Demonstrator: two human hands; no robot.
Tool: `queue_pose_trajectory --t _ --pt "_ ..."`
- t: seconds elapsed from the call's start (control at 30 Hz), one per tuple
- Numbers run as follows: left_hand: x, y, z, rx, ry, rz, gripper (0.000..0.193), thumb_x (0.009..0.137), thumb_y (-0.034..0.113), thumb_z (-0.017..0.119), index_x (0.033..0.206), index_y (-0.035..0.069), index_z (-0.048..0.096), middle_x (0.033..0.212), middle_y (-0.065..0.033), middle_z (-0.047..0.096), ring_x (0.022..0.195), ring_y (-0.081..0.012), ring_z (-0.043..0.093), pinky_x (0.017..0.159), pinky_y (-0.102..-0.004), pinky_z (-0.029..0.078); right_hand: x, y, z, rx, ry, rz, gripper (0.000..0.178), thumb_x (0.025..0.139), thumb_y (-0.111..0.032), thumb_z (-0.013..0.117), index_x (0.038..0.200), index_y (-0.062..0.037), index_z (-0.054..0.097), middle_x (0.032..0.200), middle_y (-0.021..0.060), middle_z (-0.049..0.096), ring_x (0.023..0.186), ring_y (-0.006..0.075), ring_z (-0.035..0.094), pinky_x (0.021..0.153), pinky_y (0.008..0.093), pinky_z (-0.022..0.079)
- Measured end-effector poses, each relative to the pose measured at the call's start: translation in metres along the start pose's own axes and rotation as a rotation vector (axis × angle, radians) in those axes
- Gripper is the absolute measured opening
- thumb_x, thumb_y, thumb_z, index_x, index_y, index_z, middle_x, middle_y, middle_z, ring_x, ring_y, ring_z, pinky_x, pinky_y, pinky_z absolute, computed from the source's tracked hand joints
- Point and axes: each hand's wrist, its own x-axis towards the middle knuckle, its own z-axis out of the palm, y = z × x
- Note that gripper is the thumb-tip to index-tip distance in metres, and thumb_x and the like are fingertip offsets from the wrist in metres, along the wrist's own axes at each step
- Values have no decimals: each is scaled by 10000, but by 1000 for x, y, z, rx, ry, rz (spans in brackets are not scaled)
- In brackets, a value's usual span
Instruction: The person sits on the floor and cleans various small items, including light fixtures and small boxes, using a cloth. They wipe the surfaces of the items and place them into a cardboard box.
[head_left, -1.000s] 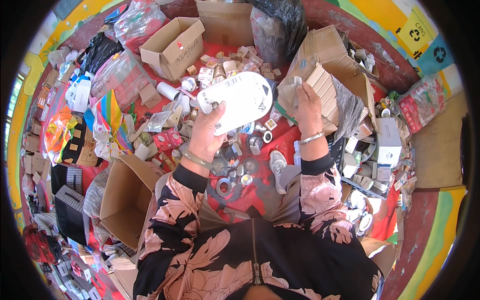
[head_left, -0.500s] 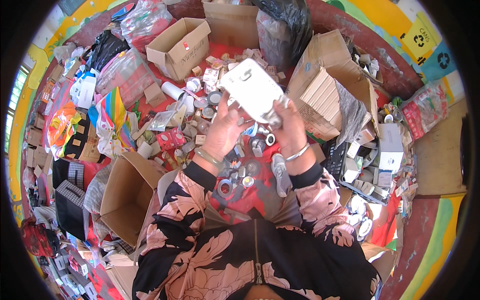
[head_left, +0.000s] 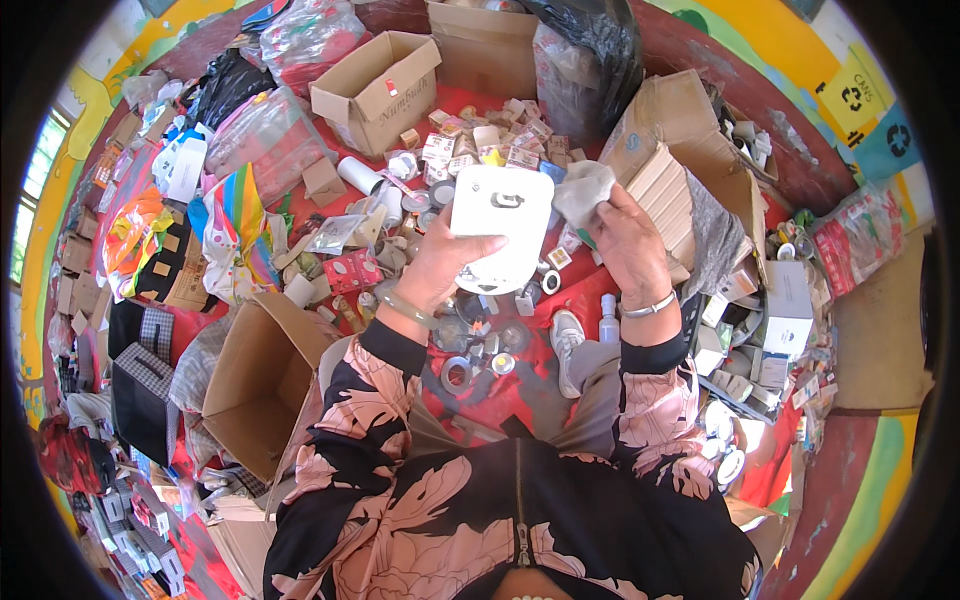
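Note:
My left hand (head_left: 437, 262) grips a flat white panel with rounded corners (head_left: 503, 220) by its lower left side, thumb across the face. A small grey curved mark shows near the panel's top; I cannot tell its exact kind. Off to the right, my right hand (head_left: 630, 240) pinches a crumpled whitish-grey cloth or wrapper (head_left: 583, 194), close beside the panel's upper right edge. Beneath both hands lie several round metal-and-white parts (head_left: 456, 375), and a pile of small boxes (head_left: 522, 140) spreads beyond the panel.
An open cardboard box (head_left: 265, 385) stands at my left, another box (head_left: 375, 95) at the back. On the right are a large torn carton (head_left: 650, 120) and a black crate (head_left: 740, 395) of mixed items. My shoe (head_left: 567, 350) and a small bottle (head_left: 608, 318) are near the middle.
The white panel has come lower and turned more upright, now in my left hand alone. My right hand has moved away to the right with the crumpled whitish-grey piece.

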Motion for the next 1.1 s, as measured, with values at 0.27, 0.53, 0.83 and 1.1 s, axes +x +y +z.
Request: queue_pose_trajectory --t 0.27,0.53,0.83,1.1 --pt "-10 -1 2 327 -210 -169 613 708 72 715 1249 -2 436 1092 -82 584 1001 -149 547 879 -289 427 -7 -1 -2 -723 -141 179 298 790 -3 621 1086 10 585 916 -2 607 798 58 537 716 204 447" --pt "-15 -6 -5 272 -337 -335 522 722 34 697 1193 -30 482 1102 -96 590 1019 -174 560 880 -297 439 -7 -1 9 -668 -256 259 157 767 -33 657 915 -14 609 765 -39 576 688 35 513 590 181 403" --pt "-13 -5 -2 135 -320 -427 556 711 25 705 1209 -26 466 1095 -97 593 1023 -187 563 885 -306 442 -6 23 11 -778 -138 30 133 867 -167 595 828 -40 606 691 -55 549 656 21 464 575 195 394" --pt "-11 -13 2 194 -238 -302 571 722 8 684 1238 -14 440 1124 -94 574 1005 -189 566 880 -306 441 13 3 13 -1085 483 -322 211 886 -182 535 1006 -16 587 682 85 597 582 146 564 544 304 478"
